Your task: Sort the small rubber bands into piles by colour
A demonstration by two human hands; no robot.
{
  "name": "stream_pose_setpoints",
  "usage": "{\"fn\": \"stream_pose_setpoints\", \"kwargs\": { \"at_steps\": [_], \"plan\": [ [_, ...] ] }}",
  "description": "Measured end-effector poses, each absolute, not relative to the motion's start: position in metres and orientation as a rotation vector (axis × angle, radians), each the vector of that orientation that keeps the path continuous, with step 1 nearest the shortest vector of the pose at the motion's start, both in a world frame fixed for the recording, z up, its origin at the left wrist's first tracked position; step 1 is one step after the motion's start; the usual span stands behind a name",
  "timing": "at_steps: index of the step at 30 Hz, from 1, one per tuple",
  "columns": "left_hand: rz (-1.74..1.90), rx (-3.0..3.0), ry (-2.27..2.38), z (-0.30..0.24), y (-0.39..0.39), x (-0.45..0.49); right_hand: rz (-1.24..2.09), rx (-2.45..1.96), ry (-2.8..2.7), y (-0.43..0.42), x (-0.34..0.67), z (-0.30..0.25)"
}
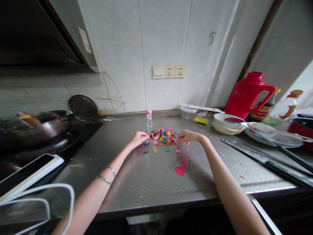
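A heap of small, many-coloured elastic bands (163,136) lies on the metal counter. At the heap's left edge, the fingertips of my left hand (140,139) are pinched together beside a few blue bands (147,142). My right hand (186,137) bends down at the opposite edge with its fingers curled together. Whatever either hand pinches is too small to make out. Several loose bands lie in front of the heap, among them a yellow one (155,149), a blue one (168,151) and a pink one (178,151). Behind the heap stands a clear little bottle with a pink top (149,118).
A torn pink-red wrapper (181,167) lies nearer the counter's front. A pan (36,127) and a white device with a cable (31,174) are on the left. To the right are stacked bowls (227,125), a cleaver (246,149), a yellow sponge (201,121) and a red thermos (246,94).
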State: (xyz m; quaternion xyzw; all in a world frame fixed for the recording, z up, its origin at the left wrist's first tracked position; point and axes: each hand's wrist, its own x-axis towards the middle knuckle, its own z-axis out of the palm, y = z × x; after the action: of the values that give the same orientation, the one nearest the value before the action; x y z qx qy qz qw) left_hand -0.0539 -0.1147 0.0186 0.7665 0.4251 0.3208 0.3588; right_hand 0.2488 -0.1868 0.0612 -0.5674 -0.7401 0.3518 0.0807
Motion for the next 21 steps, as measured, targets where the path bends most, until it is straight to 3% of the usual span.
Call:
{"fn": "stream_pose_setpoints", "kwargs": {
  "at_steps": [4,21],
  "plan": [
    [0.859,1.969,1.110,0.022,-0.114,-0.056,0.857,-1.749,-2.148,-0.182,0.259,0.055],
    [0.808,1.981,1.093,0.018,-0.113,-0.056,1.012,-1.741,-2.109,-0.176,0.243,0.040]
  ]
}}
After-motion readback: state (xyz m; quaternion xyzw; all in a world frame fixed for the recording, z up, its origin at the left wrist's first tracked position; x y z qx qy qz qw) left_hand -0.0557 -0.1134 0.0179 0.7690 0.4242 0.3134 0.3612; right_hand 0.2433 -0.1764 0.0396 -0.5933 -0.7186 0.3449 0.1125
